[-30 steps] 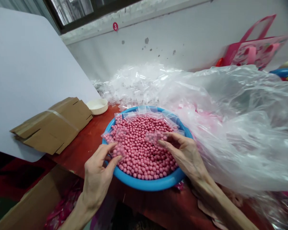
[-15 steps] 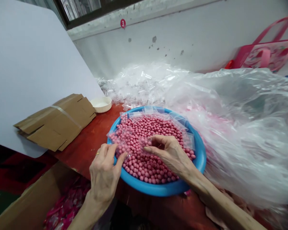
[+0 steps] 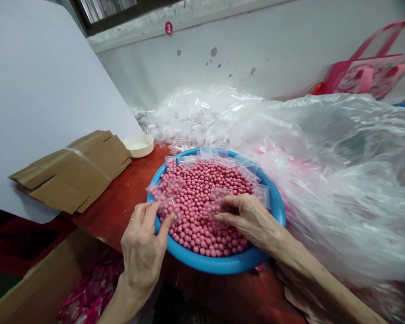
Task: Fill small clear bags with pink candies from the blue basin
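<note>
**Q:** Legend for the background: what did I have on my feed?

**A:** I had a white wall (image 3: 256, 54) with a red "3" sticker (image 3: 168, 28), a white board (image 3: 47, 99) at left, and a red tabletop (image 3: 128, 180) below. On the tabletop lay one stack of flattened cardboard (image 3: 77, 173), one white dish (image 3: 138, 146), a heap of loose clear bags (image 3: 195, 119), and a large clear plastic sheet (image 3: 334, 180). Beyond the sheet was one pink tote bag (image 3: 367, 76).

**Q:** And at centre?

**A:** I saw one blue plastic basin (image 3: 219, 264), filled with pink beads (image 3: 199, 198), far too many to count. Roughly eight small clear bags (image 3: 189, 162) lay around the basin's inner edge; overlaps kept me from an exact count.

**Q:** Hands and grips?

**A:** There were two hands. The grip of the left hand (image 3: 141, 247) was closed on a first clear bag (image 3: 168, 209) over the basin's near left rim, its long axis running diagonally. The grip of the right hand (image 3: 251, 220) was closed on a second clear bag (image 3: 220, 194) above the beads, its long axis pointing roughly away from the wearer. Each hand was nearest its own bag.
</note>
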Tool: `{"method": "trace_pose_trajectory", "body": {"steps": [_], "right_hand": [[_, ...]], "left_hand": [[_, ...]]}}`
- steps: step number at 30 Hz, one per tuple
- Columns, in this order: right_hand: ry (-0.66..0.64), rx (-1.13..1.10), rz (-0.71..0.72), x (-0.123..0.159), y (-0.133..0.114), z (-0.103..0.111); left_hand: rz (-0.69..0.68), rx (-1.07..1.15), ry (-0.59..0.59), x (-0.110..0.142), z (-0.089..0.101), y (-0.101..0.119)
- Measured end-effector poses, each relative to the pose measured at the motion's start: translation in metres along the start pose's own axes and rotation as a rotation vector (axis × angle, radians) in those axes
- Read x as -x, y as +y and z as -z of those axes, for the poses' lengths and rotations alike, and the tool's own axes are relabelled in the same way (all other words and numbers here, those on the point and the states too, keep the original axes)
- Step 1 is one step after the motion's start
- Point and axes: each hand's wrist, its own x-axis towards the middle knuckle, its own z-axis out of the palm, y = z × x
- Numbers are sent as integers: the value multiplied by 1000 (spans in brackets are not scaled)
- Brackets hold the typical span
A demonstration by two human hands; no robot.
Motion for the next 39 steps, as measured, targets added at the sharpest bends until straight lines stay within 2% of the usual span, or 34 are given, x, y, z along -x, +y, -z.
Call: {"method": "trace_pose_trajectory", "body": {"steps": [4, 8, 14, 20, 24, 28, 31, 34, 37, 39], "right_hand": [[6, -30, 25, 4, -4, 5], [-23, 117, -58, 3, 1, 1], [-32, 45, -42, 1, 1, -1], [-88, 26, 0, 1, 2, 5], [-133, 131, -57, 1, 10, 0], [-172, 106, -61, 3, 5, 1], [-115, 78, -26, 3, -6, 8], [0, -32, 30, -4, -16, 8], [106, -86, 78, -19, -19, -6], [141, -8, 129, -30, -18, -22]], "left_hand": [[-26, -20, 15, 0, 0, -1], [-36, -33, 36, 0, 1, -2], [-39, -36, 68, 2, 1, -3], [-36, -3, 84, 3, 3, -4], [-27, 12, 89, 4, 6, -5], [-33, 26, 103, 6, 8, -6], [-37, 35, 112, 7, 10, -7], [-48, 33, 125, 4, 9, -6], [-113, 15, 137, -3, 7, -2], [-171, 1, 120, -10, 4, 2]]}}
